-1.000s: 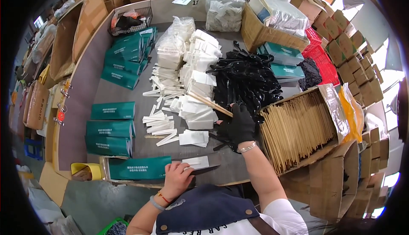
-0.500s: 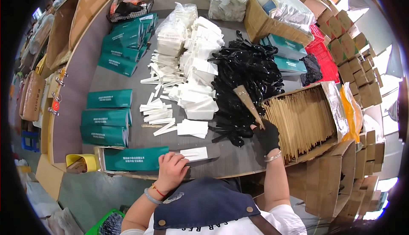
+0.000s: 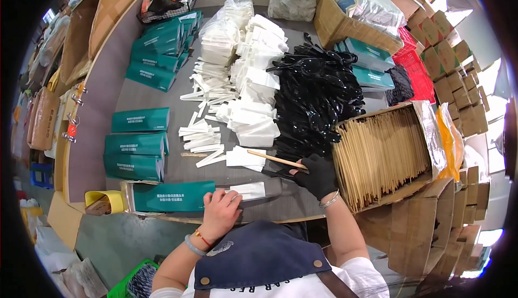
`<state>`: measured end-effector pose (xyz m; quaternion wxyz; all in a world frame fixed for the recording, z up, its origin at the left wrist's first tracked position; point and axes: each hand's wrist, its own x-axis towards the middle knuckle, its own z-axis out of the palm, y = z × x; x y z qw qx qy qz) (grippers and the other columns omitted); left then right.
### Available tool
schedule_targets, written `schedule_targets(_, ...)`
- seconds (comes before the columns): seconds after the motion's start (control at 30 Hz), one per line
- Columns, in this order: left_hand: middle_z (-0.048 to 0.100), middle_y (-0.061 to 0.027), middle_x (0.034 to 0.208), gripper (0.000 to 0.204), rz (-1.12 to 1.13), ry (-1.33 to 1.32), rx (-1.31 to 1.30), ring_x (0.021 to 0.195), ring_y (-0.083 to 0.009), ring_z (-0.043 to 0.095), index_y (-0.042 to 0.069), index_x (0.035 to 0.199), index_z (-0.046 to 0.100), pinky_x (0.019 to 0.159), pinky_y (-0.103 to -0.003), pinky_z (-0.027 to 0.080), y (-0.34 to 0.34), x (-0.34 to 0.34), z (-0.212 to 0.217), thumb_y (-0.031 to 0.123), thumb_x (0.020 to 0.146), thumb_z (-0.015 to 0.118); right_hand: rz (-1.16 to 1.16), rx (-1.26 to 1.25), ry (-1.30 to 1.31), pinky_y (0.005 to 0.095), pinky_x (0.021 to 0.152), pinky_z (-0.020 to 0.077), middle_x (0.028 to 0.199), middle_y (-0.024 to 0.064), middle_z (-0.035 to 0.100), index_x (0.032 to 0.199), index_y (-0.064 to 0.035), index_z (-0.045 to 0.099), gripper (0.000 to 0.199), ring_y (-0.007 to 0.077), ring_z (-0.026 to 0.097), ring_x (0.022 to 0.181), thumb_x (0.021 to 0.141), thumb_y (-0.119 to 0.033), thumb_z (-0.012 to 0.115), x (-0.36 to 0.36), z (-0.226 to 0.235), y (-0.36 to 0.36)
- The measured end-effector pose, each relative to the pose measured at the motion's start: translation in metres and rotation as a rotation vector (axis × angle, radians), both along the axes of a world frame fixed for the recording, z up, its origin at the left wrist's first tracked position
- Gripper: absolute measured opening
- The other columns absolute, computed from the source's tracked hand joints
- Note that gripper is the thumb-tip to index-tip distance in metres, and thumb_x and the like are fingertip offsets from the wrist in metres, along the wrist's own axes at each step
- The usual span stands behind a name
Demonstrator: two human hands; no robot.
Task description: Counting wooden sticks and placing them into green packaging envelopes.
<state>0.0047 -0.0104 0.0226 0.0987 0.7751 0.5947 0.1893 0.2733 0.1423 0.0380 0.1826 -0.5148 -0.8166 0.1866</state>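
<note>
My right hand (image 3: 317,176), in a black fingerless glove, pinches a pair of wooden chopsticks (image 3: 276,159). They point left over small white paper packets (image 3: 245,157). My left hand (image 3: 222,206) presses bent fingers on the right end of a green printed sleeve (image 3: 172,196), lying on others at the table's front edge. From under those fingers, a white paper packet (image 3: 251,190) sticks out to the right on a dark grey strip. Beside my right hand stands a cardboard box (image 3: 418,182) full of wooden chopsticks (image 3: 377,152). Black plastic spoons (image 3: 318,93) lie heaped beyond it.
White packets (image 3: 256,85) pile up mid-table. Stacks of green sleeves (image 3: 135,144) line the left side. A wire basket (image 3: 168,5) stands far left, a filled carton (image 3: 345,25) far right. A yellow container (image 3: 102,202) sits at the near left edge. Red crates (image 3: 415,71) stand beyond the right.
My right hand has moved left and slightly toward me from the spoon heap, carrying the chopsticks, which have swung to point left. My left hand stays on the green sleeve.
</note>
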Motion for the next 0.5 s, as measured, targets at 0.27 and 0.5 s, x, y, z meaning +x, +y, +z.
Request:
schedule_targets(0.27, 0.058, 0.0041, 0.113, 0.042, -0.004, 0.049, -0.026, 0.100, -0.0218, 0.049, 0.013, 0.108, 0.064, 0.088, -0.043, 0.032, -0.005, -0.004, -0.002, 0.019, 0.068, 0.076, -0.218, 0.161, 0.118, 0.0416, 0.065, 0.0505, 0.085, 0.0106, 0.063, 0.089, -0.0117, 0.069, 0.022, 0.0305, 0.064, 0.079, 0.078, -0.030, 0.076, -0.035, -0.014, 0.028)
schedule_targets(0.5, 0.058, 0.0049, 0.115, 0.043, -0.002, 0.059, -0.057, 0.102, -0.0211, 0.049, 0.014, 0.110, 0.064, 0.089, -0.043, 0.032, -0.005, -0.003, 0.003, 0.019, 0.068, 0.076, -0.283, 0.266, -0.137, 0.0439, 0.065, 0.0513, 0.084, 0.0110, 0.064, 0.087, -0.0122, 0.067, 0.018, 0.0324, 0.065, 0.078, 0.078, -0.027, 0.071, -0.057, -0.016, 0.088)
